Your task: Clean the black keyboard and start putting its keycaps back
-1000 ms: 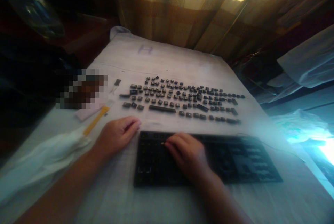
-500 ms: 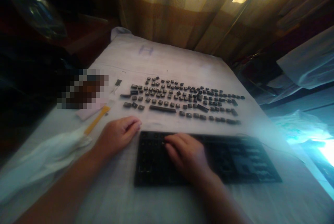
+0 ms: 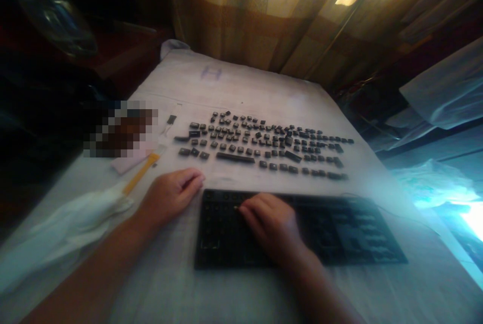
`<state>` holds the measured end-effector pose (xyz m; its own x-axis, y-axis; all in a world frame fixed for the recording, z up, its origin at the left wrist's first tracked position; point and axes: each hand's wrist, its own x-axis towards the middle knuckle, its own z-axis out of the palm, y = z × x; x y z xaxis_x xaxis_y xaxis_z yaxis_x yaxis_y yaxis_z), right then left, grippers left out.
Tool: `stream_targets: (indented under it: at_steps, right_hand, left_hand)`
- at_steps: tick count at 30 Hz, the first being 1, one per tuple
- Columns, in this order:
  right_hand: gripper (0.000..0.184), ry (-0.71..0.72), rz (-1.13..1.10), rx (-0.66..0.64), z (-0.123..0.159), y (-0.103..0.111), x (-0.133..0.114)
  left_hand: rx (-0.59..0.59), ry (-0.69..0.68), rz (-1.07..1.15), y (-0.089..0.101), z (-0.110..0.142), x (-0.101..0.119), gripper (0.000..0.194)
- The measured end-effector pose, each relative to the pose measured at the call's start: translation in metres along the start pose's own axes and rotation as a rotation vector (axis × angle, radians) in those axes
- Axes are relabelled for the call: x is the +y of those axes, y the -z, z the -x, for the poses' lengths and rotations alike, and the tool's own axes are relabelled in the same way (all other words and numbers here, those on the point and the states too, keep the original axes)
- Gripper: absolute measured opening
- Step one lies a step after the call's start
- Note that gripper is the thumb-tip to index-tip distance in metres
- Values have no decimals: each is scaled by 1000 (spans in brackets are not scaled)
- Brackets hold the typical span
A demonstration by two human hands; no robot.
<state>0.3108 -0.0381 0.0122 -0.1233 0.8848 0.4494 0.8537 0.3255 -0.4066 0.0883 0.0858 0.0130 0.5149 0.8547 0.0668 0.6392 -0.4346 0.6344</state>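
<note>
A black keyboard frame, its keycaps off, lies on a white cloth-covered table. My right hand rests on its left half, fingers curled and pinched on a small thin thing I cannot make out. Beside the keyboard's left end my left hand lies on the cloth with fingers loosely curled, holding nothing that shows. Several loose black keycaps lie in rows beyond the keyboard.
A yellow-handled tool and a white cloth lie at the left. A pink pad sits near a blurred patch. A small brush-like tool lies left of the keycaps. Curtains hang behind; plastic sheeting lies at the right.
</note>
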Motion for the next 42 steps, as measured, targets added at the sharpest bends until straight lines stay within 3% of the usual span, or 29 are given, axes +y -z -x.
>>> stream_targets:
  at_steps: [8,13,23,42]
  right_hand:
    - [18,-5,-100,56,-3,9,-7]
    - [19,-17,-90,4,-10,14,-18]
    - [23,-22,-54,-15,-10,-4,-14]
    - [22,-4,-21,-27,-9,-8,-13]
  left_hand:
    - [4,-12,19,-1,0,0,34]
    - [4,-13,25,-1,0,0,34]
    - [13,-47,6,-1,1,1,34]
    - [5,-63,-16,-2,2,-1,34]
